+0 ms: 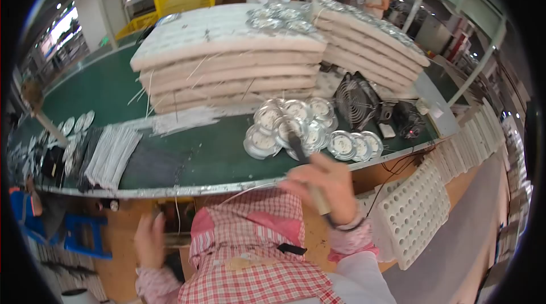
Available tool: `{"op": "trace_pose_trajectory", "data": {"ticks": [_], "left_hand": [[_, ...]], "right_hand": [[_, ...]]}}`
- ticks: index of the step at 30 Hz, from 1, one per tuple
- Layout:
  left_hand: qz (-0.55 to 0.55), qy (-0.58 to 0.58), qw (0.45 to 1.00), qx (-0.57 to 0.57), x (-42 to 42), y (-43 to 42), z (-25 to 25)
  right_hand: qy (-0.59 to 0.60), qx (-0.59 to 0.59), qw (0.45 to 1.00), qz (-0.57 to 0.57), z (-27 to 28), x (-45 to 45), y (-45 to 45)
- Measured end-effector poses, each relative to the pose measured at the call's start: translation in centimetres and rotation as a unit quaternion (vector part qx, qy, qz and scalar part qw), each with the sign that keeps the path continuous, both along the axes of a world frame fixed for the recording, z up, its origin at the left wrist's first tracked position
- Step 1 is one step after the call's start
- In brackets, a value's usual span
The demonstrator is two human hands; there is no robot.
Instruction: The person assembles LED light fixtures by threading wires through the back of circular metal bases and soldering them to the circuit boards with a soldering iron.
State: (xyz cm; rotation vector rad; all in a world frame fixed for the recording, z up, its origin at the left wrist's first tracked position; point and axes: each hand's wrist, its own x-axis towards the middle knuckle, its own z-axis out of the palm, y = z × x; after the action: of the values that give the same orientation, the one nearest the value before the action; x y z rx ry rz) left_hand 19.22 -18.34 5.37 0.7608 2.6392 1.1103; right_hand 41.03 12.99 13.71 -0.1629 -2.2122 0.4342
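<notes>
My right hand is closed round a tool with a pale handle and a dark upper end, held over the bench's front edge. The tool's dark end overlaps a heap of round silver discs with white centres on the green bench. A smaller group of such discs lies just right of the heap. My left hand is low at the left, below the bench edge and beside the checked apron; it is blurred, and its fingers are hard to make out.
Stacked white foam trays stand behind the discs. A black fan is at their right. White strips lie on the left. A perforated tray leans at the lower right. A person stands in the background.
</notes>
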Motion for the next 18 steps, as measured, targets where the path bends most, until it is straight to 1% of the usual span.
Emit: {"op": "trace_pose_trajectory", "data": {"ticks": [1, 2, 3, 4, 7, 8, 9, 10, 11, 12, 14, 15, 16, 17, 18], "left_hand": [[-0.105, 0.090, 0.983, 0.122, 1.6, 4.3, 0.7], [-0.174, 0.129, 0.961, 0.175, 3.6, 8.4, 3.0], [-0.266, 0.010, 0.943, 0.200, 4.5, 10.2, 4.8], [-0.311, -0.097, 0.935, 0.139, 4.2, 10.7, 5.0], [-0.324, -0.008, 0.942, 0.091, 0.2, 7.8, 3.0], [-0.237, -0.004, 0.967, 0.091, -0.9, 6.3, 2.8], [-0.159, -0.009, 0.984, 0.082, -3.4, 3.4, 0.2], [-0.097, 0.017, 0.992, 0.075, -4.7, 1.3, -0.2], [-0.042, 0.036, 0.997, 0.049, -6.0, -1.7, -1.7], [-0.008, 0.054, 0.998, 0.008, -7.1, -4.8, -3.3], [0.029, 0.071, 0.987, -0.143, -9.1, -11.9, -8.0], [0.033, 0.149, 0.951, -0.269, -9.0, -15.5, -11.3], [0.031, 0.226, 0.892, -0.390, -8.8, -18.7, -14.7], [0.025, 0.298, 0.813, -0.500, -8.6, -20.4, -16.4], [0.028, 0.318, 0.753, -0.575, -6.6, -16.4, -12.7]], "right_hand": [[-0.033, -0.006, 0.999, 0.020, -0.4, -1.3, -1.6], [-0.033, -0.008, 0.999, 0.035, -1.1, -2.6, -3.0], [-0.030, -0.010, 0.998, 0.047, -1.6, -3.4, -4.0], [-0.041, -0.016, 0.998, 0.049, -2.0, -3.4, -4.3], [-0.068, -0.041, 0.996, 0.042, -2.8, -2.4, -3.2], [-0.075, -0.061, 0.995, 0.035, -3.2, -1.4, -2.2], [-0.082, -0.078, 0.993, 0.030, -3.4, -0.8, -1.1], [-0.109, -0.078, 0.990, 0.030, -3.2, -0.3, -0.7], [-0.137, -0.079, 0.987, 0.030, -2.8, 0.1, -0.4], [-0.164, -0.076, 0.983, 0.030, -2.6, -0.1, -0.1], [-0.198, -0.053, 0.978, 0.049, -2.9, -0.8, 0.1], [-0.216, -0.043, 0.974, 0.059, -3.0, -1.1, 0.2], [-0.225, -0.028, 0.972, 0.056, -3.2, -1.7, 0.1], [-0.235, -0.014, 0.971, 0.053, -3.5, -2.5, -0.2], [-0.242, 0.003, 0.969, 0.048, -3.7, -3.7, -0.6]]}}
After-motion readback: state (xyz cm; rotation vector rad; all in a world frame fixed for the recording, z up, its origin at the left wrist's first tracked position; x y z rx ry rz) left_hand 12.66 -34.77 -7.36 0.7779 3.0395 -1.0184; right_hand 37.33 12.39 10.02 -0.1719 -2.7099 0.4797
